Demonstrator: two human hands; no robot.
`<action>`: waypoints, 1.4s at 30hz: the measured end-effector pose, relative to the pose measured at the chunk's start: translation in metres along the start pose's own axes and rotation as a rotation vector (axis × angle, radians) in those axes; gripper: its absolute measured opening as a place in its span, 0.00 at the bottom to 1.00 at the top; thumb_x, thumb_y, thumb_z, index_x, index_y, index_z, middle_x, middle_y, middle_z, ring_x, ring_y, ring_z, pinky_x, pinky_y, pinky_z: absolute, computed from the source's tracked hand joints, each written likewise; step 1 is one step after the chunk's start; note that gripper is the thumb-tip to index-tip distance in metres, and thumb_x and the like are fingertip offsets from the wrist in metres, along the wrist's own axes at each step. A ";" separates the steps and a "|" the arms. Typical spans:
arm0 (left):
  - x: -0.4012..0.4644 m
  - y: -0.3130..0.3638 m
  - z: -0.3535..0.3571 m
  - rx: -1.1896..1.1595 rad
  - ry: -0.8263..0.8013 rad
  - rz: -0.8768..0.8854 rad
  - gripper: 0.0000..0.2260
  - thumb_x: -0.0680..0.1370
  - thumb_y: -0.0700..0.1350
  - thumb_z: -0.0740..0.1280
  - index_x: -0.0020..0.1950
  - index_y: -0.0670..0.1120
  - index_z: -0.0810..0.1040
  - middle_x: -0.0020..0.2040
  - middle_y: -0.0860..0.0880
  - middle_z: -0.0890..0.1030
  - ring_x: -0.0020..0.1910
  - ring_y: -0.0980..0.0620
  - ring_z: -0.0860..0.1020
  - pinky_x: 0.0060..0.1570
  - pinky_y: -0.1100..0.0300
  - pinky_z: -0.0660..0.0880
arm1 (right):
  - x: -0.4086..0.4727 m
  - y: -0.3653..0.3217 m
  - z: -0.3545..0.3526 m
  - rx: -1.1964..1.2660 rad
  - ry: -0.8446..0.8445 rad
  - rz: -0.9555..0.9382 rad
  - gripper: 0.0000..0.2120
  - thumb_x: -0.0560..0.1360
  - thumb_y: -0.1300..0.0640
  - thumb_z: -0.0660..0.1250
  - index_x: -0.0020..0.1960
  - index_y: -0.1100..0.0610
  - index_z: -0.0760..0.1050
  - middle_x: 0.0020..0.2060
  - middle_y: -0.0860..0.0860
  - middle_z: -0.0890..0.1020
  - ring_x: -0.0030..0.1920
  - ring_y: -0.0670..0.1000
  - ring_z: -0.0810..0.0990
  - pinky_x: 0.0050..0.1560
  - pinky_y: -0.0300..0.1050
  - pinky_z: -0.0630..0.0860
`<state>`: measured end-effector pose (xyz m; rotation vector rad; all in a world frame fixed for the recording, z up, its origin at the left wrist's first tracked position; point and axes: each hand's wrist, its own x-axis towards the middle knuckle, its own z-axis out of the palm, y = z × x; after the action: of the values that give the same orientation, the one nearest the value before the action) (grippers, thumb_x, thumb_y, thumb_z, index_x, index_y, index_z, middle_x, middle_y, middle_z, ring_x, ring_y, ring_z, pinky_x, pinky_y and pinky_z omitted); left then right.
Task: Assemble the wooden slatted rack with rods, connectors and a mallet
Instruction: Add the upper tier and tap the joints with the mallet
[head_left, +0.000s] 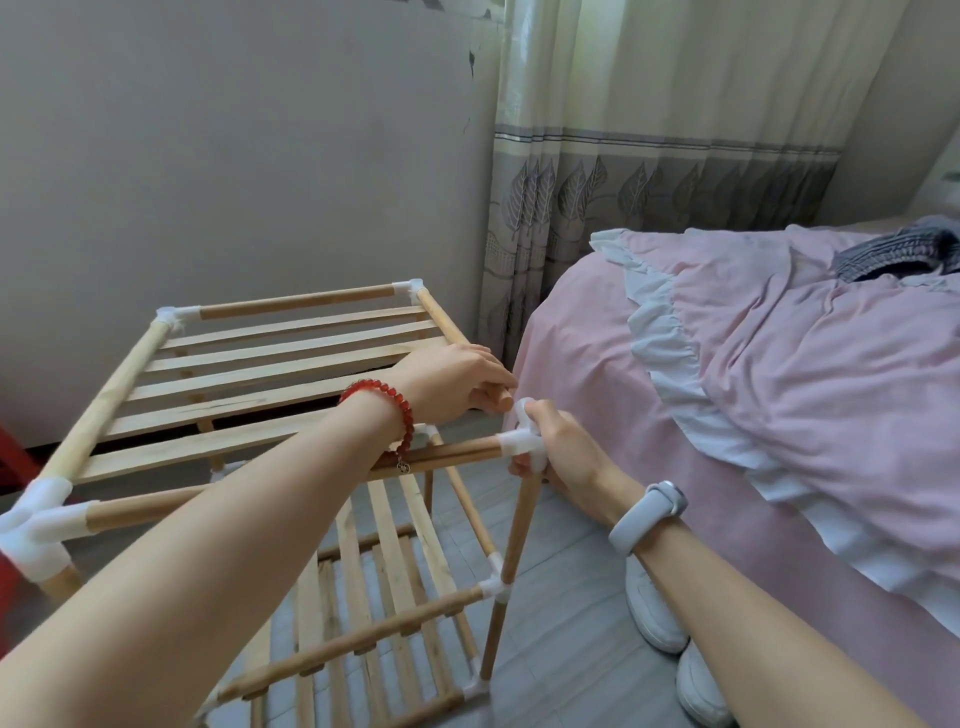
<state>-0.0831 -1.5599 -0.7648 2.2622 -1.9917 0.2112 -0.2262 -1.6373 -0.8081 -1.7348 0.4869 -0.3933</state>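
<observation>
**Top shelf rod meeting its last corner connector**

I had the rack (291, 415) standing on the grey tiled floor between the wall and the pink-covered bed (753, 364), with two slatted tiers already framed below. My left hand (457, 382) was curled round the free end of the top shelf's right side rod (501, 401), whose bare round tip showed just past the fingers. My right hand (558, 457) gripped the white corner connector (522, 444) that capped the near right post (519, 525) and the front rod (441, 457). The rod tip and the connector's open socket sat just beside each other, not yet joined as far as I could tell.

I judged the whole frame light and a little springy: thin pale slats, smooth round dowels, and translucent plastic joints that looked slightly soft and wrapped. The dowels seemed stiff enough to steer from near the end, which was where I held. The connector was best held around its body, fingers clear of the socket mouth. I expected the fit to be tight, so twisting could loosen the neighbouring joints. No mallet was in view.
</observation>
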 end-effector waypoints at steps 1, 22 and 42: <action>0.001 0.000 0.001 0.010 0.007 0.002 0.16 0.78 0.47 0.65 0.66 0.51 0.76 0.61 0.51 0.78 0.62 0.49 0.75 0.57 0.51 0.75 | 0.002 0.000 -0.001 -0.016 -0.016 0.005 0.15 0.80 0.55 0.49 0.38 0.57 0.67 0.28 0.53 0.72 0.32 0.50 0.70 0.44 0.51 0.72; -0.081 0.025 -0.010 -0.168 0.136 -0.299 0.17 0.79 0.56 0.59 0.64 0.49 0.71 0.59 0.52 0.73 0.47 0.56 0.75 0.47 0.62 0.76 | -0.006 -0.008 0.006 0.114 0.021 0.014 0.14 0.82 0.55 0.50 0.44 0.57 0.69 0.31 0.53 0.71 0.31 0.47 0.70 0.34 0.40 0.72; -0.080 0.036 0.009 0.163 -0.010 -0.250 0.21 0.80 0.61 0.48 0.56 0.49 0.73 0.35 0.54 0.71 0.28 0.58 0.67 0.28 0.65 0.63 | -0.002 0.007 0.020 -0.026 0.098 0.000 0.15 0.82 0.51 0.49 0.47 0.57 0.70 0.34 0.54 0.74 0.33 0.48 0.73 0.31 0.36 0.71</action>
<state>-0.1285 -1.4880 -0.7888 2.5891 -1.7308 0.3486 -0.2184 -1.6210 -0.8187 -1.7463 0.5646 -0.4749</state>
